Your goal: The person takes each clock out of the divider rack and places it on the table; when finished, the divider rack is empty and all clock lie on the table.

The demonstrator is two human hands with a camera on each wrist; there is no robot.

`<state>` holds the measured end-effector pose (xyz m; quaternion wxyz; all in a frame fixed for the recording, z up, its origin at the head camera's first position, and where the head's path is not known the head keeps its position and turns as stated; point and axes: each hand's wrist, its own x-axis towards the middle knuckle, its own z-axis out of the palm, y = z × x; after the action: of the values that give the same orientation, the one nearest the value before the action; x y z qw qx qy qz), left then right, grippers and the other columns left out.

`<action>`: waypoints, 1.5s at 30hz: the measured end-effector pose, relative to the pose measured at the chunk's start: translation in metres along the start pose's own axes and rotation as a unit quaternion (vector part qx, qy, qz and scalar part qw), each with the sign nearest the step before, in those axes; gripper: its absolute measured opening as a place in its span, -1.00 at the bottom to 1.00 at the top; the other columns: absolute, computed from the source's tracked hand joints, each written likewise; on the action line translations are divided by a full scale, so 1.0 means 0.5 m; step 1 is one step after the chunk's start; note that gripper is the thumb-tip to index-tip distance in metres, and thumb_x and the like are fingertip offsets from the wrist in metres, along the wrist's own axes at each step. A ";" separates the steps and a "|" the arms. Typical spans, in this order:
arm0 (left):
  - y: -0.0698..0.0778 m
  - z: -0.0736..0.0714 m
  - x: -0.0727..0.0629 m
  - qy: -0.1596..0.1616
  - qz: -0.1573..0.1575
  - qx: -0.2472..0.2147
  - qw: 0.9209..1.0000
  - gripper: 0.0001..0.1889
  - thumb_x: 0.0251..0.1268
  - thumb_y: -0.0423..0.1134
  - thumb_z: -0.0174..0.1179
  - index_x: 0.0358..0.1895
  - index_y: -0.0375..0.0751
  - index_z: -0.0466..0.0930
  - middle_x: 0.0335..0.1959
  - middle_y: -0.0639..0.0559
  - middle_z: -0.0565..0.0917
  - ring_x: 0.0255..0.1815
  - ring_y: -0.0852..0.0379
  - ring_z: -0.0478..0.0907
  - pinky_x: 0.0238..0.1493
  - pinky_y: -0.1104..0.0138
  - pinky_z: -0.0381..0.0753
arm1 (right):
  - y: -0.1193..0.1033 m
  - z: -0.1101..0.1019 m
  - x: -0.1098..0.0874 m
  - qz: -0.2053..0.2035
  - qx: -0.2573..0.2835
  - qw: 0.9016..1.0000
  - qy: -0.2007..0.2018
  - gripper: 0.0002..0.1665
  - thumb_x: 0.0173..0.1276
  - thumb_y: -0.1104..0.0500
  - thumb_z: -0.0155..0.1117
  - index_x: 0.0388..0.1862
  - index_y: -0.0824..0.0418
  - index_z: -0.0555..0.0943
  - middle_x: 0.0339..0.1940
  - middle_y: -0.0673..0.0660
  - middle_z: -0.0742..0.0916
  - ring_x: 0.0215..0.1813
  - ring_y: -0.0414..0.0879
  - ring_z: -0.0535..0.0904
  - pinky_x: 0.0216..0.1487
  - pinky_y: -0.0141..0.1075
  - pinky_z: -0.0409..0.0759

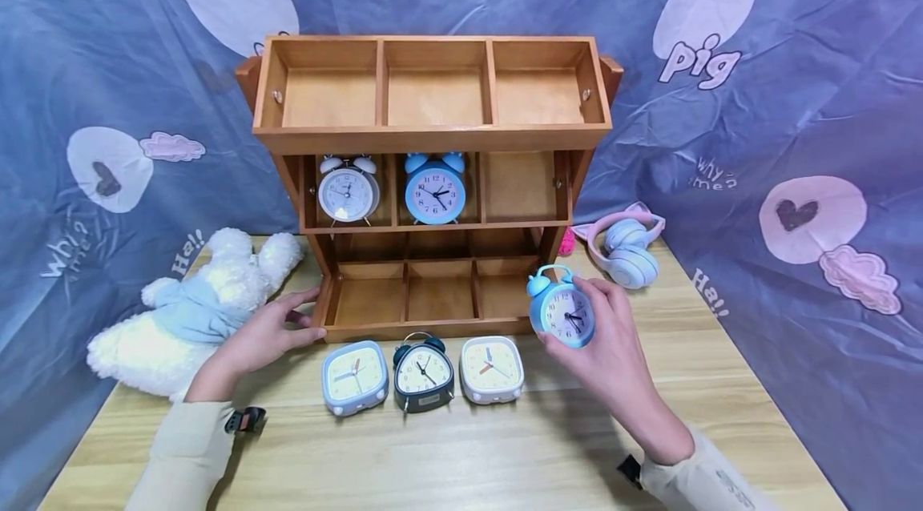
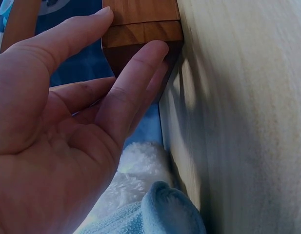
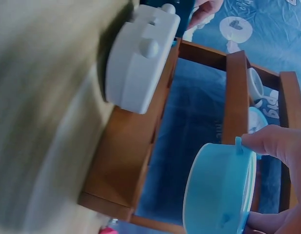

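Note:
My right hand [image 1: 613,343] holds a light blue twin-bell alarm clock [image 1: 566,315] by its edge, tilted, in front of the shelf's lower right compartment. In the right wrist view the clock's round blue case [image 3: 216,187] shows side-on, with thumb and fingers at its rim. My left hand [image 1: 270,335] rests at the lower left corner of a wooden three-tier shelf [image 1: 433,138], its fingers extended; the left wrist view has the fingertips right at the wood corner [image 2: 143,34]. On the middle tier stand a white twin-bell clock [image 1: 348,192] and another blue one [image 1: 436,191].
In front of the shelf stand a blue square clock [image 1: 355,377], a black triangular clock [image 1: 424,375] and a white square clock [image 1: 492,368]. A white plush toy [image 1: 209,303] lies left. Cat-ear headphones [image 1: 627,247] sit at right, near a pink object [image 1: 566,242].

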<state>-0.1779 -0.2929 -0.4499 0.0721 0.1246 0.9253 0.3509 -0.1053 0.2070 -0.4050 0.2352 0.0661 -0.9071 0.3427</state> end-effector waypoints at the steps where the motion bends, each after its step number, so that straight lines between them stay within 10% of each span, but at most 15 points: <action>1: 0.000 0.000 0.001 0.000 0.000 0.000 1.000 -0.14 0.53 -0.11 0.50 0.69 -0.47 0.33 0.34 -0.43 0.69 0.14 -0.14 0.77 -0.11 0.30 0.69 | 0.003 0.000 -0.004 0.003 -0.003 1.000 -0.005 0.03 0.02 0.19 0.80 0.51 0.34 0.58 0.35 0.35 0.58 0.31 0.27 0.56 0.23 0.14 0.54; 26: 0.001 0.000 0.004 -0.005 0.001 0.000 1.000 -0.15 0.55 -0.10 0.48 0.70 -0.46 0.32 0.49 -0.48 0.59 0.19 -0.15 0.76 -0.09 0.30 0.70 | 0.038 0.010 -0.093 0.065 -0.054 0.990 -0.115 0.13 0.05 0.01 0.88 0.56 0.35 0.58 0.38 0.29 0.63 0.33 0.22 0.65 0.31 0.21 0.65; 45: -0.001 0.000 0.002 0.001 0.004 0.001 1.000 -0.16 0.54 -0.11 0.49 0.69 -0.47 0.34 0.48 -0.47 0.60 0.18 -0.15 0.76 -0.08 0.31 0.70 | 0.047 0.030 -0.086 0.079 -0.071 0.981 -0.162 0.12 0.06 -0.04 0.84 0.53 0.41 0.58 0.39 0.30 0.66 0.40 0.23 0.64 0.37 0.22 0.67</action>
<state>-0.1791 -0.2928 -0.4503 0.0699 0.1284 0.9250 0.3507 -0.0798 0.2132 -0.4488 0.0616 0.0318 -0.9575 0.2799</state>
